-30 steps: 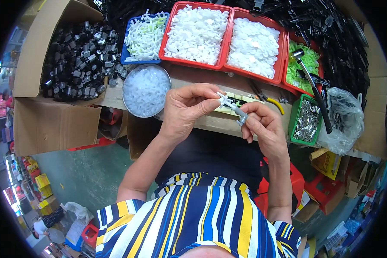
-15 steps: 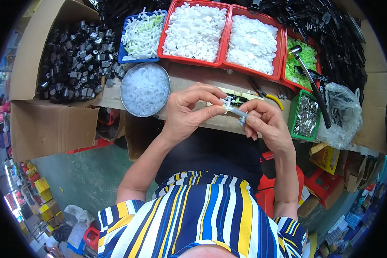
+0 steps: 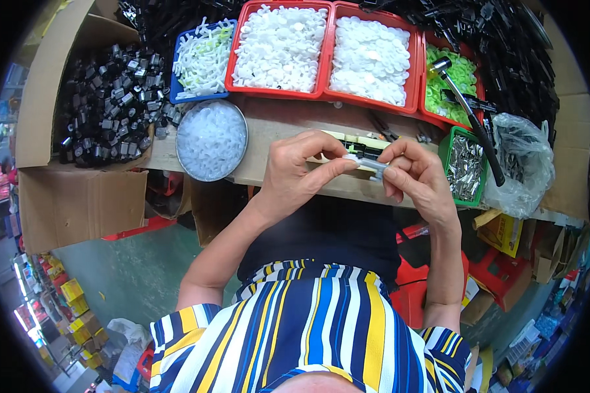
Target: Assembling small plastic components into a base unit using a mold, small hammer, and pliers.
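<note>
Between my two hands, just above the bench's front edge, is a small grey-blue plastic tube piece (image 3: 372, 163) with a white plastic part (image 3: 351, 157) at its left end. Thumb and forefinger of my left hand (image 3: 306, 167) pinch the white part and cover most of it. My right hand (image 3: 418, 171) is closed on the tube piece's right end, near a little side projection. Right behind the fingertips lies a long cream-coloured holder (image 3: 334, 135) with a black part (image 3: 360, 148) in it, partly hidden by my hands.
Red trays (image 3: 326, 84) of white caps stand behind, beside a blue tray (image 3: 172, 92) of white pieces. A round metal bowl (image 3: 244, 147) holds translucent pieces. Black parts (image 3: 115, 108) fill a carton at left. A hammer (image 3: 469, 111) lies across a green box (image 3: 447, 164) of metal pieces.
The view has shifted a little, so the trays sit further left. Both hands stay together on the pieces; the white part is now more covered by my left fingers and the tube lies flatter.
</note>
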`<state>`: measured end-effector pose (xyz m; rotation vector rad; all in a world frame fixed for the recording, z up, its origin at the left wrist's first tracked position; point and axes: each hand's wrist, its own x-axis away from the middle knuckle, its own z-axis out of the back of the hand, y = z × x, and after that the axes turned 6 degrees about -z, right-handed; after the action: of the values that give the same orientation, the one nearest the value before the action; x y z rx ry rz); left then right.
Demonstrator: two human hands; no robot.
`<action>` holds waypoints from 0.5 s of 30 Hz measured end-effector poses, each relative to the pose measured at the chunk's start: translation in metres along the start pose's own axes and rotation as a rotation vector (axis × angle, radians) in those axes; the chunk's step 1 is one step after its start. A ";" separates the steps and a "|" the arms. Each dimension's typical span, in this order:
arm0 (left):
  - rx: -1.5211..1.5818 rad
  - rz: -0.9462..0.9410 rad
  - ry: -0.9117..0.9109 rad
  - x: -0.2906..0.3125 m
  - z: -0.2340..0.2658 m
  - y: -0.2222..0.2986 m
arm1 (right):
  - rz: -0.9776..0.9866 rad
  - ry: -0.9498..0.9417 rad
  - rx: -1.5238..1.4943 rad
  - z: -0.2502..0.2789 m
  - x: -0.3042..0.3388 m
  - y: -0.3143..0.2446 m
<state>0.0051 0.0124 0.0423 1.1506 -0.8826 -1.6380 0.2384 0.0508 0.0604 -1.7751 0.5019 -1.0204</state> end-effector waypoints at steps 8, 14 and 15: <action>-0.343 -0.257 0.050 -0.008 -0.009 -0.022 | -0.059 0.100 0.152 0.030 -0.010 0.002; -0.342 -0.286 0.001 -0.008 -0.013 -0.026 | -0.096 0.064 0.178 0.026 -0.018 0.001; -0.340 -0.297 0.005 -0.008 -0.014 -0.027 | -0.111 0.057 0.170 0.026 -0.020 0.002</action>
<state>0.0119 0.0279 0.0160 1.0793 -0.4177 -1.9349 0.2486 0.0782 0.0466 -1.6411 0.3437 -1.1592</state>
